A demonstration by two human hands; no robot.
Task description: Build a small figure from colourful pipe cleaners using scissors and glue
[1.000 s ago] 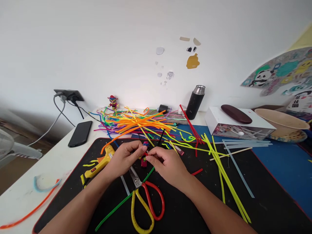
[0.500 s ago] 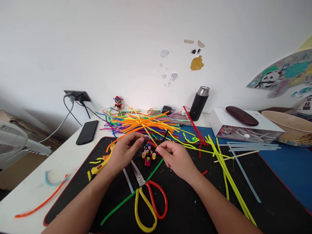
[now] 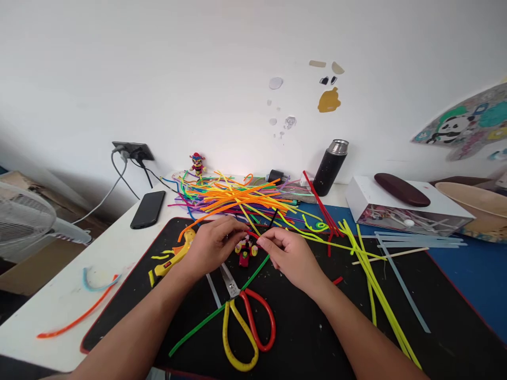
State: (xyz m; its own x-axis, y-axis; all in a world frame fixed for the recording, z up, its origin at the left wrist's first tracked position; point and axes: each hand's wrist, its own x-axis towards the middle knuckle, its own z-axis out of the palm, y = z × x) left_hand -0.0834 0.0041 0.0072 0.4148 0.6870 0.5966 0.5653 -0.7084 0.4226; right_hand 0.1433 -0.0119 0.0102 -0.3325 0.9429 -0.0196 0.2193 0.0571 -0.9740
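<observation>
A small pipe-cleaner figure (image 3: 245, 251) in red, yellow and blue sits on the black mat (image 3: 309, 327) between my hands. My left hand (image 3: 214, 245) is curled, its fingertips pinched at the figure's upper left. My right hand (image 3: 291, 256) is curled too, thumb and forefinger pinching a short red piece at the figure's upper right. Scissors (image 3: 243, 316) with one red and one yellow handle lie just in front of my hands, across a long green pipe cleaner (image 3: 206, 322).
A heap of coloured pipe cleaners (image 3: 237, 198) lies behind my hands. A yellow glue gun (image 3: 172, 258) is at left, a phone (image 3: 148, 209) beyond it. A black flask (image 3: 330, 167), a white box (image 3: 407, 208), yellow-green stems (image 3: 376, 295) and a fan (image 3: 24, 221) surround the mat.
My hands parted from the figure half a second ago and have closed in on it again. The camera view shifted slightly left and down.
</observation>
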